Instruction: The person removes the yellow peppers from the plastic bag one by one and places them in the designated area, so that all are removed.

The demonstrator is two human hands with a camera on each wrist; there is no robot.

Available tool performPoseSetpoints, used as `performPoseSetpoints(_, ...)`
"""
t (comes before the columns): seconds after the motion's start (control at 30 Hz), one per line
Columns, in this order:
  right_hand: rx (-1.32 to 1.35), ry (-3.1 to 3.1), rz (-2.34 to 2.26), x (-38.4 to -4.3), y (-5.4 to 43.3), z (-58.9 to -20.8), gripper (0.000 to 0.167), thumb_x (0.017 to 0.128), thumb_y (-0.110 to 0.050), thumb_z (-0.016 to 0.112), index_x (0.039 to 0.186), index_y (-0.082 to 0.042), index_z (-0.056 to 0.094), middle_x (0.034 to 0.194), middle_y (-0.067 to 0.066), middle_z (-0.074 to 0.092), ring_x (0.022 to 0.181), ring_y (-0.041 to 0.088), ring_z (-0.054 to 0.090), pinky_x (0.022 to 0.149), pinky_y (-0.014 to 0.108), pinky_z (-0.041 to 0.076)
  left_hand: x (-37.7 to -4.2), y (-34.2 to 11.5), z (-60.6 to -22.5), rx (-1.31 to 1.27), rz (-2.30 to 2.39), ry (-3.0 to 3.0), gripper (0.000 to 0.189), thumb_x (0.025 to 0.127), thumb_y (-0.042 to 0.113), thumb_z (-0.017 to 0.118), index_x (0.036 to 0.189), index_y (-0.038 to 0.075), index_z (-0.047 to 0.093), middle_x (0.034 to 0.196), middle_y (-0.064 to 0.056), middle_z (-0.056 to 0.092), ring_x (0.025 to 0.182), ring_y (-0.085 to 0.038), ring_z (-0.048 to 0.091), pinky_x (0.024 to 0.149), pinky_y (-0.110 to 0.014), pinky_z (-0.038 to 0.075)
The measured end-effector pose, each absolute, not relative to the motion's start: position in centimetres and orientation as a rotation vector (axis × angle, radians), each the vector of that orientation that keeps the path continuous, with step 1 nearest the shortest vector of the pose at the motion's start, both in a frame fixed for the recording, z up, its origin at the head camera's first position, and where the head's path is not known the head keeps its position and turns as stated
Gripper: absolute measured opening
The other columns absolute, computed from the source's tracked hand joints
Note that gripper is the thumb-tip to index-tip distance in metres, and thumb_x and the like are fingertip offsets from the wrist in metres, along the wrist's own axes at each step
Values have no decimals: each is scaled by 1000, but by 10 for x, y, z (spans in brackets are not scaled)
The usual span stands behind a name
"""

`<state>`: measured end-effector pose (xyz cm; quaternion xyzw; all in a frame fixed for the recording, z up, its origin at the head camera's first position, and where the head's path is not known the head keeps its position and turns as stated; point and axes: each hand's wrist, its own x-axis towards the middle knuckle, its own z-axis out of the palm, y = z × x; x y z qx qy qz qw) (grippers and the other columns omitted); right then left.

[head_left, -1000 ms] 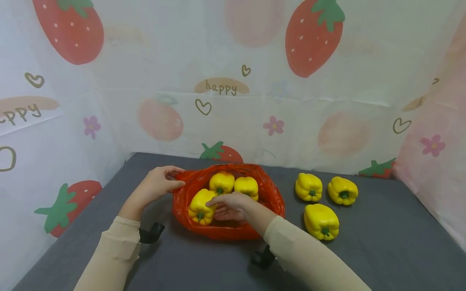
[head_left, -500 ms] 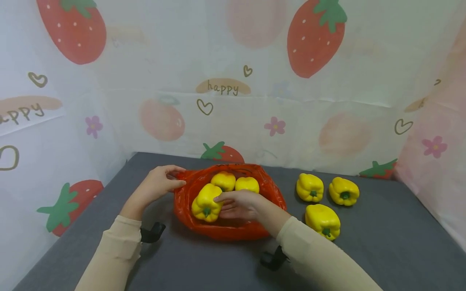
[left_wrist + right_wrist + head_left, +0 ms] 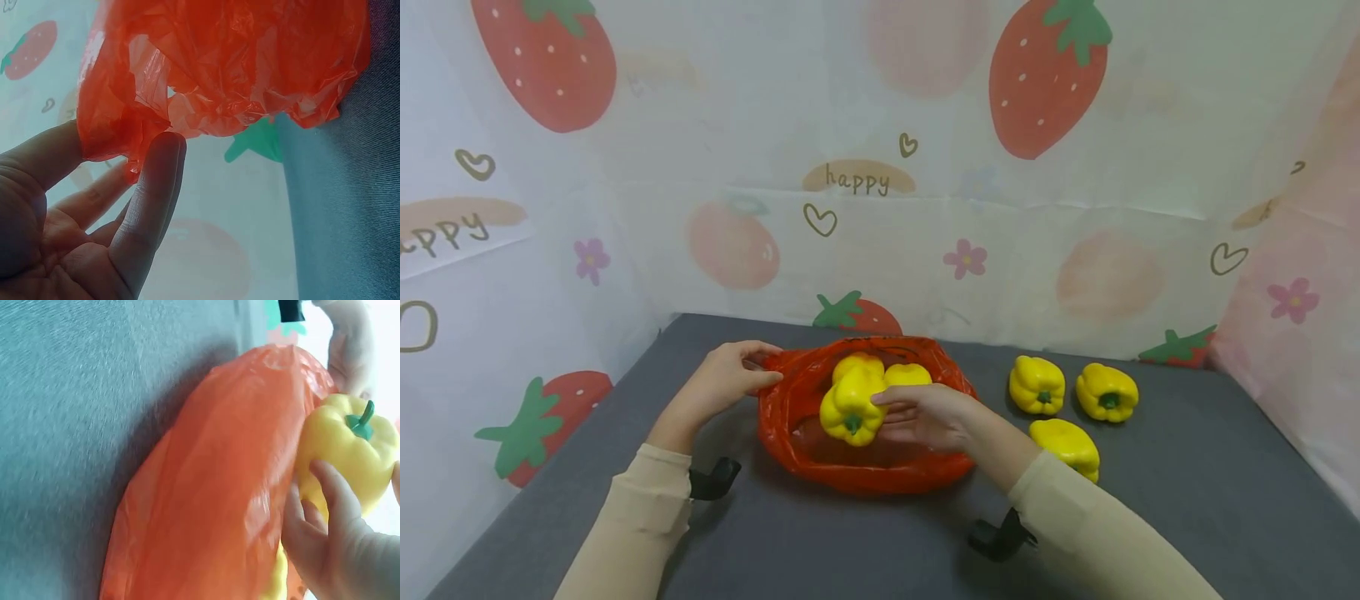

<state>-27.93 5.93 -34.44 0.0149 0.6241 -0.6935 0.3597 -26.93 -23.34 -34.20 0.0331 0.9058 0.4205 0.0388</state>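
Observation:
A red plastic bag (image 3: 865, 478) lies with its mouth open in the middle of the table. My left hand (image 3: 727, 375) holds the bag's left rim; in the left wrist view its thumb and fingers pinch the thin plastic (image 3: 112, 125). Over the bag's mouth, my right hand (image 3: 936, 414) grips a yellow bell pepper (image 3: 853, 407), its green stem toward me. The right wrist view shows that bell pepper (image 3: 347, 447) between thumb and fingers, above the bag's edge. Behind it, another yellow pepper (image 3: 910, 375) sits inside the bag, and one more is mostly covered by the held one.
Three yellow bell peppers stand right of the bag: one at the back (image 3: 1037, 385), one farther right (image 3: 1107, 393), and a nearer one (image 3: 1067, 447) partly hidden by the right forearm. A strawberry-printed curtain (image 3: 880, 250) encloses the grey table (image 3: 820, 550).
My right hand has lifted the bell pepper from the bag's left side and carried it to the right and slightly up. The left hand stays at the rim.

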Motion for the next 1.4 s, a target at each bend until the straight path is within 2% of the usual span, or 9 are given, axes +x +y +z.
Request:
performPoseSetpoints(0.23,-1,1599,-1790,-281,83,-337,50,101,-20,55,142,6,39,132,18,47,113,27,57,115,42,38,-270,-234,-345,125,1304,2769,47,95,24,66,137,4,56,122,-20,65,104,-27,67,86,-39,60)
performPoseSetpoints(0.43,-50,1658,-1774,-281,108,-328,51,102,-21,53,142,7,40,127,15,51,110,24,60,105,34,50,-270,-234,-345,131,1304,2770,46,95,22,65,136,3,57,122,-20,66,103,-27,67,83,-37,60)
performPoseSetpoints(0.63,-139,1686,-1748,-283,140,-317,35,102,-22,53,128,1,50,116,9,58,104,18,63,93,26,56,-269,-234,-343,129,1306,2762,46,96,22,65,136,3,56,123,-21,65,104,-27,67,83,-37,60)
performPoseSetpoints(0.9,-188,1754,-1732,-280,171,-308,22,101,-24,58,115,-8,63,117,8,63,107,19,66,100,31,54,-267,-233,-342,125,1316,2757,46,95,23,65,136,3,56,123,-20,65,104,-27,67,87,-42,59)
performPoseSetpoints(1.0,-180,1769,-1723,-280,182,-306,25,101,-24,57,119,-7,61,117,7,64,108,18,66,99,30,54,-267,-234,-342,120,1320,2754,46,96,23,65,136,3,56,123,-20,65,104,-26,67,87,-41,60)
performPoseSetpoints(1.2,-159,1774,-1692,-281,205,-304,42,102,-27,56,133,-1,47,117,5,64,107,15,68,100,29,53,-267,-233,-341,123,1313,2757,46,96,21,65,136,2,56,123,-21,65,104,-27,67,88,-42,59)
performPoseSetpoints(1.4,-164,1818,-1642,-283,229,-302,35,103,-29,53,129,-5,50,118,3,63,108,13,67,99,27,53,-268,-233,-340,130,1293,2773,46,95,22,65,136,2,56,122,-20,66,104,-27,67,88,-42,59)
